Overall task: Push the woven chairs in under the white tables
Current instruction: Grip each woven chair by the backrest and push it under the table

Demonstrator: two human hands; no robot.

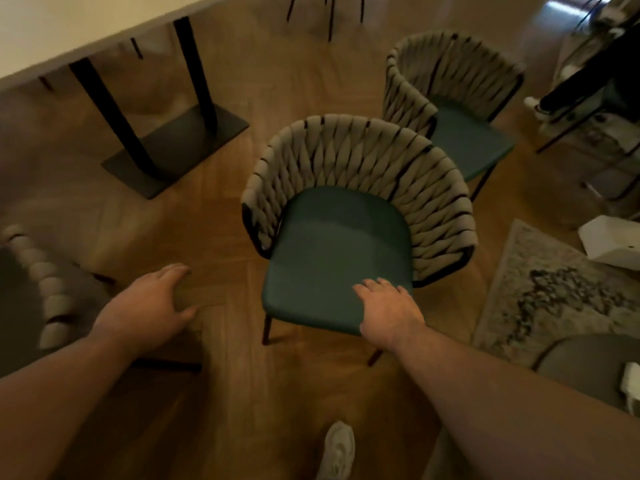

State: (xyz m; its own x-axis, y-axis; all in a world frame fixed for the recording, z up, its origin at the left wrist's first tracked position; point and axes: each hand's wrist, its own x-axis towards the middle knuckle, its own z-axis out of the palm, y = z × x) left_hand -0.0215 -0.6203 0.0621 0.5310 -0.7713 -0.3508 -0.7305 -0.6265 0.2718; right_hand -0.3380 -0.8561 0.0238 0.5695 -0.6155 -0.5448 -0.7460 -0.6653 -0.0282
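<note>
The chair [339, 244] is stood on the floor [214, 230], well apart from the table [69, 26] at its far left, with its seat front turned toward the person. The right hand [391, 310], the nearer 1, is laid flat on the seat's near edge, gripping nothing. The left hand [149, 299] is held beside the chair, loosely spread and empty.

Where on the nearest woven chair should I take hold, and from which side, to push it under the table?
Probably the top rim of the woven back, one hand on each end of its curve, reaching from the open front facing you. The flat green seat, where the right hand rests, offers only a press; the rim allows a curled grip and steering.
</note>
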